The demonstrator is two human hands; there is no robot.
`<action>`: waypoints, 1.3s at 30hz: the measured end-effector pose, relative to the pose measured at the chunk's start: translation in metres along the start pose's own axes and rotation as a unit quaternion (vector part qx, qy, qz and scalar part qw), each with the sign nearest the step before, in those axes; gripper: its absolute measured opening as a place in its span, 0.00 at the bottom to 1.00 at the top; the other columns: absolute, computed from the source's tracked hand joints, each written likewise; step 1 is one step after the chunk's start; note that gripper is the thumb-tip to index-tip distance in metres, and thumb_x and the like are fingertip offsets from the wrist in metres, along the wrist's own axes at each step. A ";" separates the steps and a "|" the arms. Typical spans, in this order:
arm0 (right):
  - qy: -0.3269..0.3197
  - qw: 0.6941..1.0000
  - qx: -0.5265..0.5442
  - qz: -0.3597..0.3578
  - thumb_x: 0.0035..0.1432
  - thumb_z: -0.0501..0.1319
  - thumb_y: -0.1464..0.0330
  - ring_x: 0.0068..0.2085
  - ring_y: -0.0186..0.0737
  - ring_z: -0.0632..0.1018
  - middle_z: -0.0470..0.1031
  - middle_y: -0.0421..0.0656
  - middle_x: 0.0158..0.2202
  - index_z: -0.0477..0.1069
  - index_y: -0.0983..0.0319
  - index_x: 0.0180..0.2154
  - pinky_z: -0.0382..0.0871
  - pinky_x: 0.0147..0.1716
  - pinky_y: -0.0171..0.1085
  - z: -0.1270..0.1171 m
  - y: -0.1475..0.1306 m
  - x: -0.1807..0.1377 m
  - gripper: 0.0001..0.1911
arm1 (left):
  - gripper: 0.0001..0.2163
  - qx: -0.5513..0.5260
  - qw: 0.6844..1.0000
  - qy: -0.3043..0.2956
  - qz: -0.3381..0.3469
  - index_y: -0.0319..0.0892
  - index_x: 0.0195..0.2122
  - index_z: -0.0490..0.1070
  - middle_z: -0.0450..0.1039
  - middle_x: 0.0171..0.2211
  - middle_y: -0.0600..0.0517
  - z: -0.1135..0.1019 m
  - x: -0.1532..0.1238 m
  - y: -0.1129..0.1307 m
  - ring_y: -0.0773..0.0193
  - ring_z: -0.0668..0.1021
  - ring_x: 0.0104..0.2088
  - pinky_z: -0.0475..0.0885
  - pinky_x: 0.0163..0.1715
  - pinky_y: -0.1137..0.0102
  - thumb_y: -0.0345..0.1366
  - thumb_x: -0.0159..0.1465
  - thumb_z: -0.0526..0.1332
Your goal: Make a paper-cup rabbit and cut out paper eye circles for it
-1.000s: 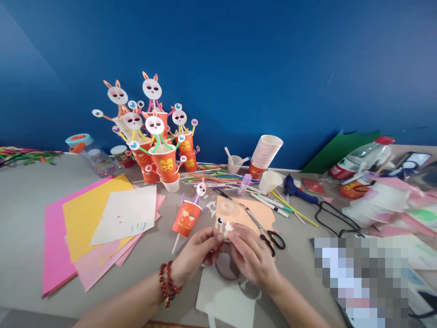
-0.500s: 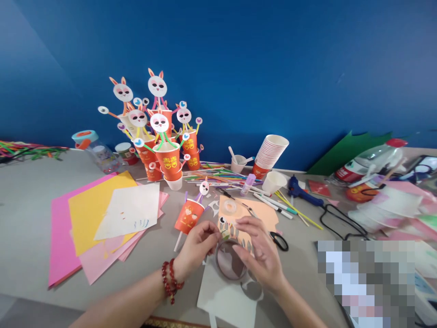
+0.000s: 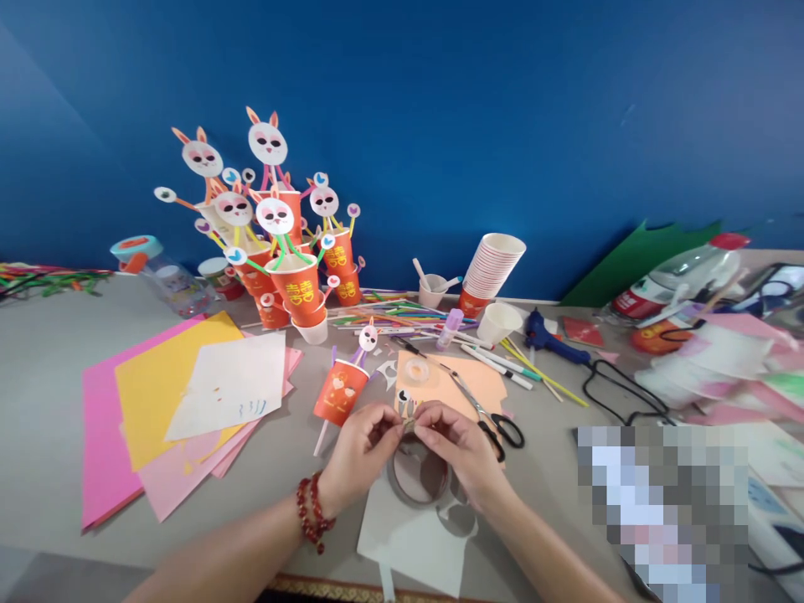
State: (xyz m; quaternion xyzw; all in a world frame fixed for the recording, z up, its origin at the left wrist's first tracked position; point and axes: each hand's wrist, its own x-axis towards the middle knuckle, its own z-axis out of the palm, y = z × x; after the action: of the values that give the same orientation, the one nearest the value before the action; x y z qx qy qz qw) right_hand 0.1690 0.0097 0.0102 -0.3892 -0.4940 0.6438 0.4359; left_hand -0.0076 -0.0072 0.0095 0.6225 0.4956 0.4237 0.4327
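Note:
My left hand [image 3: 368, 448], with a red bead bracelet [image 3: 311, 507] on its wrist, is closed in a pinch. Its fingertips meet those of my right hand [image 3: 461, 452], also pinched, over a small greenish scrap [image 3: 409, 425] mostly hidden by the fingers. Just below them is a tape roll [image 3: 394, 479], over a white paper sheet [image 3: 411, 548] with a round cut-out. Behind my fingers lies orange paper [image 3: 440, 377] bearing small cut pieces and a clear tape ring [image 3: 415, 371]. An orange paper cup with a rabbit head [image 3: 342, 392] leans left of my hands.
Scissors [image 3: 481, 402] lie right of my hands. Stacked rabbit cups [image 3: 298, 289] stand at back left, near coloured paper sheets [image 3: 100, 435]. Several pens and sticks [image 3: 395, 318], stacked cups [image 3: 493, 272] and a blue glue gun [image 3: 553, 339] with its cord are behind.
My right hand has moved left and closed from an open curl, bringing its fingertips to the left ones at the scrap. More of the scissors shows. The whole view has shifted slightly.

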 end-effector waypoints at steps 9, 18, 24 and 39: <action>0.019 0.999 0.017 0.040 0.50 0.71 0.59 0.33 0.36 0.73 0.73 0.40 0.31 0.73 0.62 0.29 0.68 0.36 0.34 0.002 0.000 0.001 0.14 | 0.06 -0.005 1.000 -0.009 -0.008 0.40 0.31 0.68 0.68 0.27 0.54 0.000 -0.001 0.000 0.69 0.69 0.25 0.64 0.25 0.76 0.34 0.65 0.57; 0.037 0.999 -0.025 0.023 0.50 0.70 0.57 0.32 0.37 0.74 0.73 0.41 0.29 0.73 0.62 0.30 0.71 0.34 0.35 0.003 0.001 0.001 0.15 | 0.06 0.008 1.000 -0.013 -0.020 0.41 0.31 0.69 0.69 0.28 0.53 0.000 -0.003 -0.001 0.68 0.70 0.26 0.63 0.24 0.76 0.35 0.65 0.57; 0.029 0.998 -0.057 0.001 0.52 0.68 0.58 0.30 0.38 0.75 0.74 0.41 0.28 0.73 0.61 0.29 0.72 0.33 0.36 0.003 0.002 0.001 0.13 | 0.04 0.027 1.000 -0.010 -0.008 0.41 0.30 0.69 0.69 0.27 0.53 0.000 -0.002 0.001 0.66 0.71 0.28 0.65 0.26 0.75 0.32 0.62 0.58; 0.066 0.948 -0.261 -0.171 0.64 0.57 0.67 0.34 0.38 0.76 0.72 0.46 0.44 0.67 0.57 0.50 0.72 0.35 0.37 -0.002 -0.002 -0.005 0.13 | 0.05 0.039 0.999 0.014 0.005 0.41 0.28 0.66 0.67 0.26 0.54 0.000 -0.003 0.001 0.68 0.69 0.26 0.64 0.26 0.75 0.31 0.62 0.57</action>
State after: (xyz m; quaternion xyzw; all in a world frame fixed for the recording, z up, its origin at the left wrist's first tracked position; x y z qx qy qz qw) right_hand 0.1731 0.0062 0.0117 -0.4403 -0.6743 0.3809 0.4543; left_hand -0.0079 -0.0103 0.0107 0.6354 0.5148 0.4150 0.3988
